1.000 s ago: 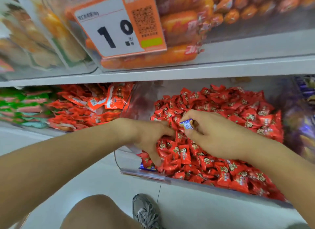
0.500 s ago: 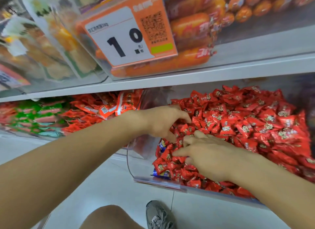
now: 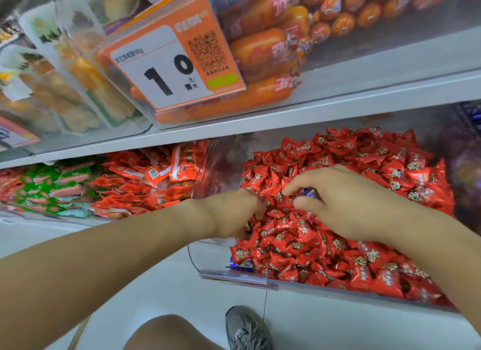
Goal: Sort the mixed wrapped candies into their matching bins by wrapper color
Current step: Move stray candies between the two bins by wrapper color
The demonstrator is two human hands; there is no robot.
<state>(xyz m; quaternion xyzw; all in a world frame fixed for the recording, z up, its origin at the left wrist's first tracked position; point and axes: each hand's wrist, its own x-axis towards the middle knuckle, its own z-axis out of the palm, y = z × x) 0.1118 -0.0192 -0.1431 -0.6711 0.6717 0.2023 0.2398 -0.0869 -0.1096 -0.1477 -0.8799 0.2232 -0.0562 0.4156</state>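
Two bare hands dig in the clear plastic bin (image 3: 208, 261) that is heaped with small shiny red wrapped candies (image 3: 294, 235). The step in hand looks like hunting for candies of the wrong colour.

A little blue wrapped candy (image 3: 309, 192) peeks out near the middle of the bin, right under the right hand (image 3: 346, 201). The right hand's fingers curl down over it and the thumb (image 3: 307, 203) sits just beside it, but I cannot tell if they pinch it yet. Too little of it shows to tell which way it points.

The left hand (image 3: 234, 214) is at the bin's left side, fingers bent down into the red pile. I cannot tell if it holds anything.

One more blue and yellow wrapped candy (image 3: 242, 264) lies at the bin's front left corner, against the front wall. Its long side runs along that wall, left to right.

Next, I think the right hand needs to pinch the blue one and lift it out, then carry it to a blue bin.
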